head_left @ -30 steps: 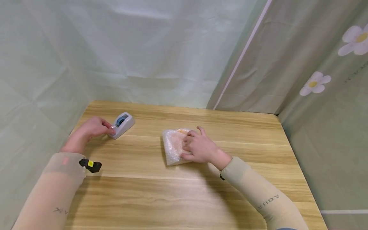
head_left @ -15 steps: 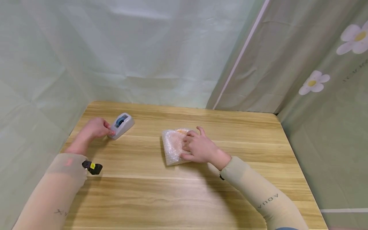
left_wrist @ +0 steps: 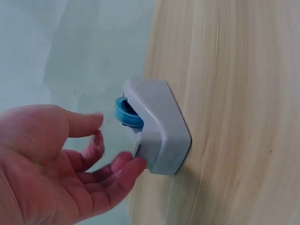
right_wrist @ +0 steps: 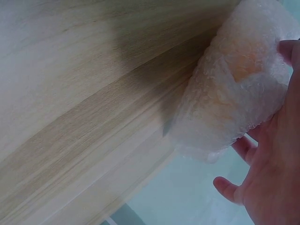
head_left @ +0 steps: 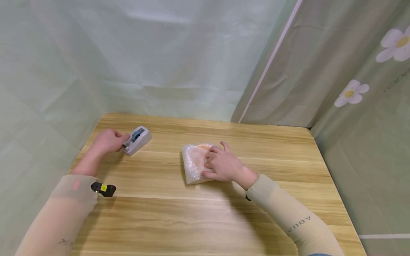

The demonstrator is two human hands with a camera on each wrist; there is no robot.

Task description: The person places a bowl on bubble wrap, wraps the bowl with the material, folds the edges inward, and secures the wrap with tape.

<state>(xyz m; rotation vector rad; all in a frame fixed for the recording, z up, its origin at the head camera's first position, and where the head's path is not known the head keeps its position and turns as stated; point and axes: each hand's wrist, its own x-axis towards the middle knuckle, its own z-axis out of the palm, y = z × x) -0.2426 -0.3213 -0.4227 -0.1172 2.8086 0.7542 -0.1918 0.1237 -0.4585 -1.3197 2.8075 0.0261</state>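
Note:
On the left of the table, a pale grey tape dispenser [head_left: 137,142] holds a blue roll of tape [left_wrist: 127,112]. My left hand [head_left: 108,140] is at its front end, fingertips touching there, with the thumb raised away from the dispenser in the left wrist view. A bubble-wrapped package [head_left: 193,161] lies flat near the middle, something orange showing through the wrap. Over its right side rests my right hand [head_left: 224,164], fingers spread, with one finger lifted off. From the right wrist, the same package [right_wrist: 234,93] shows overlapping folds of wrap.
Both things stand on a wood-grain table [head_left: 179,220]. Behind it hangs a pale green curtain [head_left: 173,71], and another curtain with white flowers [head_left: 350,93] runs along the right side.
My left thumb has lifted from the dispenser's front end and shifted toward the tape roll. The right hand and the package stay in place.

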